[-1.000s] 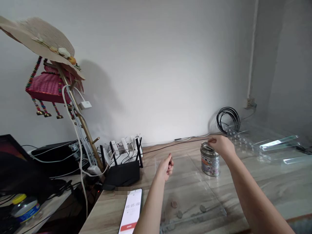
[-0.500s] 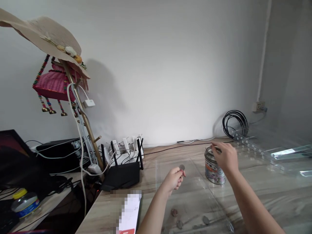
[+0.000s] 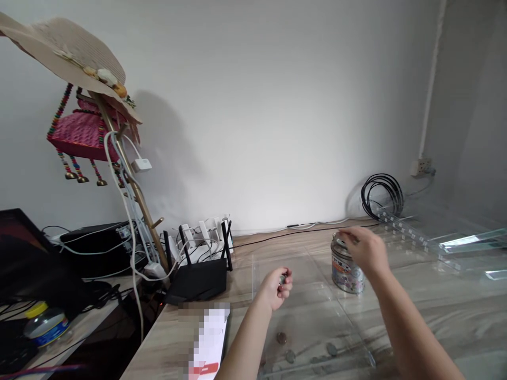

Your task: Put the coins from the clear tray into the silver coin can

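Note:
My left hand point(image 3: 277, 289) hovers over a clear plastic sheet point(image 3: 304, 295), its fingers curled around a coin point(image 3: 282, 279) that partly shows in the palm. At the top of a round metal tin point(image 3: 347, 274) with a printed label, my right hand point(image 3: 366, 250) bends down with its fingers drawn together. Whatever the right fingers hold, if anything, is hidden. Several loose coins lie low on the sheet, among them a reddish-brown coin point(image 3: 281, 338), a grey coin point(image 3: 290, 356) and another grey coin point(image 3: 331, 349).
Left of my arm lies a phone point(image 3: 212, 338) with a lit screen, partly pixelated. Behind it stands a black router point(image 3: 198, 282) with upright antennas. Clear acrylic pieces point(image 3: 415, 235) and a black cable coil point(image 3: 382, 195) occupy the right back. A drink bottle point(image 3: 45, 324) stands far left.
My left fingers have curled inward, bringing the coin from the fingertips into the palm. My right hand has tilted down and left over the tin's top. The view has shifted slightly.

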Action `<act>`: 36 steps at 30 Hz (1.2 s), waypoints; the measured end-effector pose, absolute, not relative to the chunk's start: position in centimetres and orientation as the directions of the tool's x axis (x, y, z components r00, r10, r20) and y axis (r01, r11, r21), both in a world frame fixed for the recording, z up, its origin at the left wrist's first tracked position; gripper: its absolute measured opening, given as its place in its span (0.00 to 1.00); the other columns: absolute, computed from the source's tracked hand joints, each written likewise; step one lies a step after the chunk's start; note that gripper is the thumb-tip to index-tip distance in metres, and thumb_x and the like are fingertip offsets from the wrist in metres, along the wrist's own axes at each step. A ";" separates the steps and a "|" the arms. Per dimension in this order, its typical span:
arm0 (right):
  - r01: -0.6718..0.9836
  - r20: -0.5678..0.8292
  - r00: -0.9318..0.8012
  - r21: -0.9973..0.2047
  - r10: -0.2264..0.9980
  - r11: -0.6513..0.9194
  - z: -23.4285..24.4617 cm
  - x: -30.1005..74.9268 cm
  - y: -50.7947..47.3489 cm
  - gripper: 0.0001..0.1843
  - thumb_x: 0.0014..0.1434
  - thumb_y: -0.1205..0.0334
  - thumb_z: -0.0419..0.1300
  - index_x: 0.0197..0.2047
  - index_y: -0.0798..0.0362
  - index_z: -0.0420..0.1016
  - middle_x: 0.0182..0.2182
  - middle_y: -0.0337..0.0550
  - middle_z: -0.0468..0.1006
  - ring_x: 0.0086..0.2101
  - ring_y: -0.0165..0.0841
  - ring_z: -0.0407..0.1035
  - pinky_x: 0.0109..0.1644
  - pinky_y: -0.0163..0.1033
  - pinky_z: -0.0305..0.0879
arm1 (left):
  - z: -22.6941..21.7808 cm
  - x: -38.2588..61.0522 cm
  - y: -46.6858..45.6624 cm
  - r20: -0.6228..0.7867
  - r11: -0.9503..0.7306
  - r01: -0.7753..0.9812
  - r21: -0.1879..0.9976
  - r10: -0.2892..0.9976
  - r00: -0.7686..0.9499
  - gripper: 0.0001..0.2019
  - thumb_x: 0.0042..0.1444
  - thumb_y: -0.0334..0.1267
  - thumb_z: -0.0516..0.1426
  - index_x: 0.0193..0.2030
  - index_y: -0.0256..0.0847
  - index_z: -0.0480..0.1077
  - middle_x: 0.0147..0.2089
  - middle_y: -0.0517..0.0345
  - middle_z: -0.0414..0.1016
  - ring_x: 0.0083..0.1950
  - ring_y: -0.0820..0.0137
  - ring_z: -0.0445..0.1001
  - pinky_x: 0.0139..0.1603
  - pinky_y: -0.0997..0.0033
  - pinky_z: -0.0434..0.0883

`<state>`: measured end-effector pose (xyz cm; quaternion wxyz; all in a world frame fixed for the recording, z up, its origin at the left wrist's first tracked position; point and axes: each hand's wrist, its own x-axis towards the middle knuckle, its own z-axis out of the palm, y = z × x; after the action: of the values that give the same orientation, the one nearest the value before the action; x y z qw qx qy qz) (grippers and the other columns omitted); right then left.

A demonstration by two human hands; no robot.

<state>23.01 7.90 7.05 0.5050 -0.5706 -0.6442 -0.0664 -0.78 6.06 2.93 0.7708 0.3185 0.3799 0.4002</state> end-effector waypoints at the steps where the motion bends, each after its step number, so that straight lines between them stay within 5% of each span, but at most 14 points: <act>1: 0.862 0.721 0.193 -0.448 0.665 0.236 7.3 24.2 8.1 0.14 0.50 0.57 0.49 0.33 0.52 0.74 0.32 0.45 0.74 0.35 0.35 0.65 0.34 0.36 0.58 | 2.9 -1.0 6.3 -0.343 0.479 -0.468 0.742 0.872 0.349 0.03 0.48 0.32 0.48 0.26 0.35 0.60 0.17 0.65 0.57 0.12 0.86 0.48 0.10 0.86 0.42; 5: 0.940 0.597 0.204 -0.341 0.776 0.015 7.8 25.7 8.4 0.12 0.48 0.59 0.50 0.30 0.48 0.75 0.29 0.43 0.74 0.32 0.34 0.65 0.27 0.34 0.53 | 2.5 -1.3 6.7 -0.391 0.419 -0.646 0.638 0.899 0.196 0.07 0.46 0.25 0.47 0.32 0.29 0.63 0.27 0.49 0.69 0.25 0.75 0.70 0.23 0.80 0.68; 8: 0.948 0.573 0.209 -0.319 0.793 -0.020 7.7 24.8 8.5 0.13 0.48 0.59 0.50 0.31 0.46 0.75 0.30 0.43 0.73 0.33 0.34 0.64 0.26 0.34 0.51 | 2.3 -1.3 6.7 -0.362 0.381 -0.669 0.638 0.915 0.176 0.13 0.43 0.21 0.45 0.37 0.24 0.63 0.29 0.44 0.70 0.37 0.64 0.73 0.35 0.70 0.71; 12: 0.946 0.549 0.222 -0.320 0.806 -0.042 7.4 24.9 8.8 0.13 0.48 0.59 0.49 0.31 0.47 0.75 0.29 0.44 0.73 0.33 0.35 0.64 0.27 0.34 0.52 | 2.2 -1.3 6.5 -0.299 0.358 -0.637 0.683 0.932 0.203 0.18 0.42 0.17 0.44 0.41 0.21 0.62 0.27 0.46 0.70 0.41 0.63 0.72 0.39 0.71 0.71; 16: 0.942 0.632 0.190 -0.334 0.751 0.043 7.4 25.0 8.8 0.14 0.49 0.60 0.50 0.33 0.51 0.75 0.30 0.45 0.74 0.34 0.35 0.64 0.32 0.36 0.55 | 2.5 -1.1 6.2 -0.273 0.365 -0.533 0.763 0.930 0.245 0.14 0.47 0.19 0.46 0.43 0.23 0.61 0.32 0.42 0.73 0.40 0.66 0.73 0.34 0.78 0.70; 19: 0.900 0.740 0.155 -0.379 0.654 0.215 7.3 22.7 8.1 0.15 0.51 0.59 0.48 0.37 0.53 0.73 0.34 0.45 0.74 0.36 0.35 0.64 0.37 0.36 0.56 | 2.7 -0.8 6.1 -0.266 0.345 -0.393 0.852 0.933 0.242 0.15 0.50 0.25 0.50 0.47 0.27 0.59 0.34 0.41 0.73 0.30 0.72 0.74 0.20 0.84 0.64; 22: 0.739 0.564 -0.138 -0.489 0.814 0.463 6.2 18.4 7.4 0.13 0.51 0.57 0.50 0.30 0.52 0.74 0.27 0.41 0.75 0.28 0.30 0.65 0.31 0.33 0.57 | 2.8 -0.6 6.0 -0.205 0.279 -0.293 0.914 0.944 0.259 0.20 0.51 0.30 0.52 0.51 0.34 0.55 0.32 0.46 0.74 0.17 0.80 0.67 0.11 0.86 0.50; 26: 0.480 0.361 -0.459 -0.669 0.812 0.568 4.5 14.1 7.0 0.14 0.50 0.58 0.50 0.22 0.54 0.73 0.18 0.39 0.73 0.22 0.28 0.63 0.27 0.31 0.57 | 2.7 -0.4 5.9 -0.136 0.219 -0.246 0.944 0.939 0.317 0.22 0.51 0.36 0.53 0.54 0.39 0.55 0.28 0.52 0.74 0.14 0.81 0.63 0.11 0.84 0.45; 31: 0.631 0.512 -0.137 -0.615 0.848 0.473 5.8 16.6 7.0 0.14 0.50 0.55 0.51 0.27 0.53 0.74 0.23 0.41 0.74 0.25 0.30 0.63 0.30 0.33 0.57 | 2.7 -0.7 6.1 -0.251 0.376 -0.303 0.876 0.890 0.381 0.15 0.53 0.37 0.49 0.46 0.32 0.62 0.31 0.46 0.74 0.18 0.80 0.67 0.11 0.85 0.52; 36: 0.904 0.695 0.227 -0.410 0.682 0.118 7.6 22.8 7.6 0.15 0.49 0.52 0.50 0.28 0.50 0.75 0.34 0.46 0.72 0.38 0.39 0.59 0.35 0.39 0.56 | 2.2 -1.1 6.6 -0.329 0.450 -0.482 0.752 0.890 0.317 0.13 0.50 0.24 0.46 0.43 0.24 0.62 0.36 0.37 0.72 0.37 0.67 0.73 0.30 0.80 0.69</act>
<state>22.84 7.62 7.64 0.4342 -0.6517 -0.6085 -0.1280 -1.14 6.62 2.21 0.7646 0.2718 0.3746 0.4486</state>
